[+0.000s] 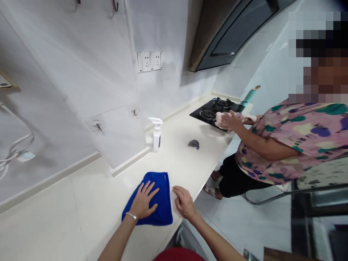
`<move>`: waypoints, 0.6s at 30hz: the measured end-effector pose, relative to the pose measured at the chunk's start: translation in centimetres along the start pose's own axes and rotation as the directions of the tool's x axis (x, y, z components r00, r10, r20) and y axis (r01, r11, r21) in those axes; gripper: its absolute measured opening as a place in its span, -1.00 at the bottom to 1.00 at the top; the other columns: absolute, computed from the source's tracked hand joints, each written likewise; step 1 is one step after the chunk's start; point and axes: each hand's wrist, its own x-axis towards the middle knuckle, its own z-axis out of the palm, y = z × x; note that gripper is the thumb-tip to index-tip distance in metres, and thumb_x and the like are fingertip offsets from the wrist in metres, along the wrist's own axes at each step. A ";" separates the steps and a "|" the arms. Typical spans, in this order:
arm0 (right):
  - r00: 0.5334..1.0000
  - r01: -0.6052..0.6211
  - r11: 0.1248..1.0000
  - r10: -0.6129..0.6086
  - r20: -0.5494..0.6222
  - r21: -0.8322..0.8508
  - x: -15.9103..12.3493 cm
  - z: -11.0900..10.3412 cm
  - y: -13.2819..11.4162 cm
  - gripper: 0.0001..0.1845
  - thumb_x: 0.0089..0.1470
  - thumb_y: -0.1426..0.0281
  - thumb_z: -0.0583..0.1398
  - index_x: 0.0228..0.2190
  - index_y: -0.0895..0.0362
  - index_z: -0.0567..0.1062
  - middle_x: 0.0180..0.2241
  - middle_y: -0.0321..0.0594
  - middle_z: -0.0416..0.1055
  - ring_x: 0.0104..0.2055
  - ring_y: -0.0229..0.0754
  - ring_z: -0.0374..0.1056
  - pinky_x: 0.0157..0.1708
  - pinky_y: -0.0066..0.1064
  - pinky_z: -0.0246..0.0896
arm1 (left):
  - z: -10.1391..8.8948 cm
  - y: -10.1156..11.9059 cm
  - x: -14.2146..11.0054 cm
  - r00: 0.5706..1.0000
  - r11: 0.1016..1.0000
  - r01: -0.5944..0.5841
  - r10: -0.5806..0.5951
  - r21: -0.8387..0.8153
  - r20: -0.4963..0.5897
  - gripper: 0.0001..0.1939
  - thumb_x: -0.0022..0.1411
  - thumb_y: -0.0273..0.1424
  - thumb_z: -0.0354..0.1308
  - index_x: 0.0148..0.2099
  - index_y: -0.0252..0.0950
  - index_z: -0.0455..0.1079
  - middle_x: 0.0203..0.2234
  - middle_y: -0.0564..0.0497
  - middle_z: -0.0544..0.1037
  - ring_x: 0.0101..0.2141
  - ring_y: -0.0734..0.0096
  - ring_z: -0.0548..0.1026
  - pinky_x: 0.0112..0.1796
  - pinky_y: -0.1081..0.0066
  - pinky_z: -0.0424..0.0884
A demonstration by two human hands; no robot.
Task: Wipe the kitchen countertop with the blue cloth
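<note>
A folded blue cloth (160, 183) lies on the white countertop (95, 203) near its front edge. My left hand (144, 201) lies flat on the cloth, fingers spread, a bracelet at the wrist. My right hand (184, 202) rests palm down on the counter just right of the cloth, fingers loosely apart, holding nothing.
A white spray bottle (157, 134) stands by the wall. A small grey scrubber (194, 144) lies farther along the counter. Another person in a patterned shirt (293, 141) presses a pale cloth (220, 119) to the black gas hob (214, 108). A range hood (233, 32) hangs above.
</note>
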 end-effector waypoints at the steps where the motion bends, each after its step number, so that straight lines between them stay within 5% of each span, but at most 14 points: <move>1: 1.000 -0.013 1.000 0.013 -0.011 0.003 0.0 0.0 0.0 -0.43 -0.05 0.63 0.02 0.01 0.10 0.44 0.03 -0.09 0.46 0.12 -0.09 0.35 0.12 -0.07 0.34 | 0.0 0.0 0.3 1.000 1.000 -0.007 0.006 -0.006 -0.010 -0.30 0.30 -0.18 0.10 0.43 -0.08 0.04 0.41 -0.10 0.03 0.38 -0.03 -0.02 0.29 -0.16 0.03; 5: 0.996 -0.062 0.998 0.062 -0.070 -0.002 0.8 0.4 -1.1 -0.38 0.04 0.60 -0.01 0.15 0.14 0.34 0.13 -0.01 0.37 0.21 -0.07 0.27 0.18 -0.03 0.28 | 0.0 0.4 -2.1 0.992 0.998 0.064 -0.062 0.013 -0.113 -0.41 0.37 -0.30 0.01 0.41 -0.13 0.10 0.40 -0.14 0.06 0.37 0.06 0.04 0.26 -0.04 0.20; 8: 0.997 -0.070 0.997 0.072 0.041 -0.037 3.2 1.9 -4.2 -0.35 0.12 0.47 0.05 0.26 0.14 0.23 0.29 0.06 0.17 0.36 0.08 0.04 0.27 0.10 0.12 | -0.3 0.3 -7.0 0.961 0.984 0.175 -0.174 -0.015 -0.216 -0.40 0.38 -0.36 0.01 0.42 -0.16 0.07 0.39 -0.14 0.07 0.37 0.10 0.05 0.23 0.07 0.30; 13: 0.915 -0.064 0.991 0.105 0.390 -0.116 7.3 6.6 -11.1 0.01 -0.01 -0.07 0.26 0.35 0.00 0.07 0.42 0.12 -0.14 0.42 0.53 -0.31 0.22 0.53 -0.30 | -1.0 0.1 -15.9 0.821 0.899 0.417 -0.437 -0.135 -0.368 -0.46 0.38 -0.40 -0.01 0.37 -0.10 0.17 0.34 -0.09 0.20 0.35 0.10 0.11 0.22 -0.01 0.31; 16: 0.885 0.032 0.996 0.012 0.465 -0.087 7.7 8.3 -12.8 -0.13 0.05 -0.16 0.18 0.28 -0.02 0.23 0.42 0.08 -0.12 0.43 0.51 -0.35 0.23 0.53 -0.45 | -1.0 0.9 -19.4 0.728 0.817 0.533 -0.576 -0.221 -0.372 -0.51 0.38 -0.37 -0.04 0.32 0.02 0.23 0.31 -0.03 0.26 0.31 0.06 0.20 0.17 -0.13 0.35; 18: 0.876 0.090 0.994 -0.051 0.480 -0.057 7.7 8.4 -12.0 -0.31 0.19 -0.09 0.08 0.22 0.00 0.30 0.41 0.04 -0.06 0.44 0.35 -0.26 0.30 0.39 -0.37 | -0.7 1.7 -20.4 0.672 0.760 0.583 -0.649 -0.286 -0.356 -0.50 0.39 -0.37 -0.07 0.31 0.11 0.22 0.29 0.02 0.28 0.29 0.06 0.24 0.16 -0.16 0.36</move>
